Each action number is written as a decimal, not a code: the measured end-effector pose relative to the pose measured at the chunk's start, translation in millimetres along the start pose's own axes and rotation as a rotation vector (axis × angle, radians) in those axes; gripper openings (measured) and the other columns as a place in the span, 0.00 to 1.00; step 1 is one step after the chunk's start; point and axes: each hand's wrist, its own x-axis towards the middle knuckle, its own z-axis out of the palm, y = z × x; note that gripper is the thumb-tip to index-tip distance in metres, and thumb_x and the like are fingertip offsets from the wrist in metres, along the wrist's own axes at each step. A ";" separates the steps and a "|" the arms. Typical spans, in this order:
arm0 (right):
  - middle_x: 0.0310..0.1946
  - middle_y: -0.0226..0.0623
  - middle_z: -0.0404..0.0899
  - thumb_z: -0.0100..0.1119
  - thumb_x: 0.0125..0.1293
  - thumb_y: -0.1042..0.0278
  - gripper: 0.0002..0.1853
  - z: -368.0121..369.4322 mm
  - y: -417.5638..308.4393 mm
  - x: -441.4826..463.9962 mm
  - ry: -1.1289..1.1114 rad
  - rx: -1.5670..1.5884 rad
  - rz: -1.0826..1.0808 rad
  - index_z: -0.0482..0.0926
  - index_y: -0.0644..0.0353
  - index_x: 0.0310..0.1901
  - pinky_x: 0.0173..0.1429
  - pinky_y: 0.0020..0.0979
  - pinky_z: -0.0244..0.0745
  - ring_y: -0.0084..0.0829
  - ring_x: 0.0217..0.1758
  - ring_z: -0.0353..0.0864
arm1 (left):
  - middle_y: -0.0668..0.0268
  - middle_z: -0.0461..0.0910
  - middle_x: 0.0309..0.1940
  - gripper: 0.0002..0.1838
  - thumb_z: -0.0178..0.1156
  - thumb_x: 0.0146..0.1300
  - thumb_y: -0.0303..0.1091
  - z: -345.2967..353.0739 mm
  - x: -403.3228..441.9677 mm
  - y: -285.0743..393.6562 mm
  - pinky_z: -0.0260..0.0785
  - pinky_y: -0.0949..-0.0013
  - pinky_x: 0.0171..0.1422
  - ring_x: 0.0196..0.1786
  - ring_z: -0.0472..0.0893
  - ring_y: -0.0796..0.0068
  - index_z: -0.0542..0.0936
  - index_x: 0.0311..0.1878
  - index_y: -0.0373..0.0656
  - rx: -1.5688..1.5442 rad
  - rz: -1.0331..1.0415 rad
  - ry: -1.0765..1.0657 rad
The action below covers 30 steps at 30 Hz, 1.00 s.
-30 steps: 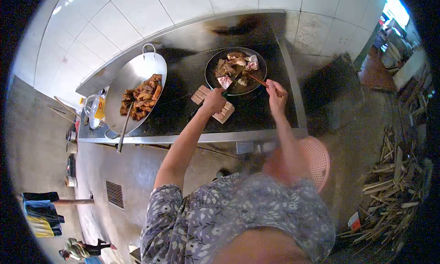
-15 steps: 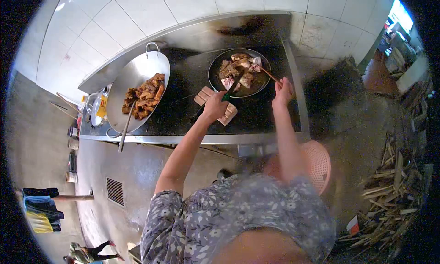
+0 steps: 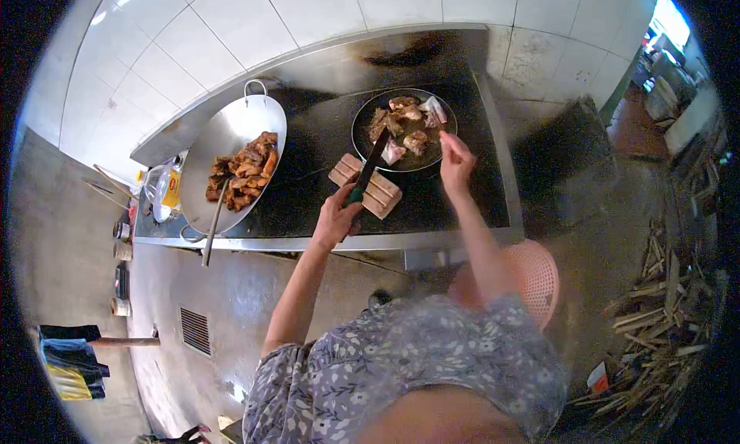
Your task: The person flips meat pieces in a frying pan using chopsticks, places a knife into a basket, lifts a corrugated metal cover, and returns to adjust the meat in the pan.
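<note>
My left hand (image 3: 337, 219) is wrapped round the green handle of a knife (image 3: 373, 159). Its dark blade slants up over a grooved pinkish block (image 3: 376, 191), and the tip reaches over the near left part of a round pan (image 3: 423, 166). Several pieces of browned meat (image 3: 415, 142) lie in that pan, along with a pale piece (image 3: 434, 111) at its far right side. Beside the pan's right rim, my right hand (image 3: 459, 166) is closed in a pinch. A short bit of brown chopsticks (image 3: 442, 129) shows at its fingertips; the rest is hidden.
Left on the dark counter (image 3: 308, 201), a big metal wok (image 3: 202, 147) holds browned chunks (image 3: 243, 170) and a long-handled utensil (image 3: 214, 227). A pink perforated basket (image 3: 539, 278) is below the counter's right end. Split firewood (image 3: 663, 321) lies at far right; tiled wall stands behind.
My left hand has drawn the knife back toward me, off most of the pan. My right hand has moved slightly left and nearer. The meat pieces lie more spread out.
</note>
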 end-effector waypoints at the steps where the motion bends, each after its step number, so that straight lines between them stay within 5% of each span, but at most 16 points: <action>1: 0.35 0.37 0.79 0.53 0.58 0.75 0.06 -0.3 -1.4 -2.5 -0.086 -0.069 -0.041 0.77 0.64 0.36 0.43 0.27 0.72 0.28 0.40 0.77 | 0.66 0.73 0.22 0.23 0.52 0.54 0.27 -2.4 -3.6 -6.1 0.63 0.77 0.14 0.15 0.72 0.80 0.66 0.56 0.40 -0.052 0.002 0.009; 3: 0.36 0.39 0.78 0.53 0.58 0.75 0.08 -1.5 -3.5 -7.1 -0.257 -0.205 -0.123 0.77 0.65 0.39 0.45 0.25 0.71 0.28 0.42 0.76 | 0.66 0.73 0.23 0.23 0.52 0.54 0.27 -5.4 -12.3 -9.8 0.62 0.77 0.14 0.15 0.72 0.81 0.66 0.56 0.40 -0.104 0.004 0.017; 8: 0.36 0.35 0.79 0.52 0.59 0.74 0.06 -11.4 -30.5 9.0 -0.159 -0.209 -0.061 0.77 0.63 0.37 0.44 0.27 0.71 0.27 0.40 0.76 | 0.67 0.73 0.24 0.24 0.53 0.55 0.27 -15.1 -32.0 4.0 0.62 0.79 0.14 0.15 0.71 0.82 0.65 0.57 0.40 -0.230 -0.160 0.057; 15: 0.37 0.38 0.77 0.53 0.60 0.64 0.12 -18.9 8.5 29.5 0.135 0.259 0.480 0.76 0.65 0.39 0.49 0.29 0.71 0.29 0.43 0.76 | 0.66 0.73 0.28 0.24 0.53 0.56 0.28 -16.0 -45.4 13.5 0.62 0.79 0.14 0.16 0.72 0.82 0.65 0.57 0.40 -0.204 -0.190 0.053; 24: 0.39 0.39 0.76 0.55 0.59 0.60 0.16 -37.2 -16.5 8.6 0.107 0.119 0.477 0.77 0.67 0.39 0.45 0.34 0.75 0.33 0.41 0.77 | 0.66 0.73 0.29 0.24 0.53 0.55 0.28 -6.1 -43.5 4.2 0.61 0.79 0.14 0.17 0.73 0.81 0.65 0.57 0.40 -0.240 -0.207 0.049; 30: 0.44 0.41 0.74 0.55 0.59 0.63 0.17 -44.8 -26.9 19.4 0.038 0.152 0.517 0.74 0.69 0.44 0.52 0.32 0.72 0.30 0.46 0.74 | 0.66 0.74 0.29 0.24 0.53 0.55 0.28 -4.0 -44.4 15.0 0.61 0.79 0.14 0.17 0.73 0.81 0.64 0.57 0.41 -0.245 -0.236 0.044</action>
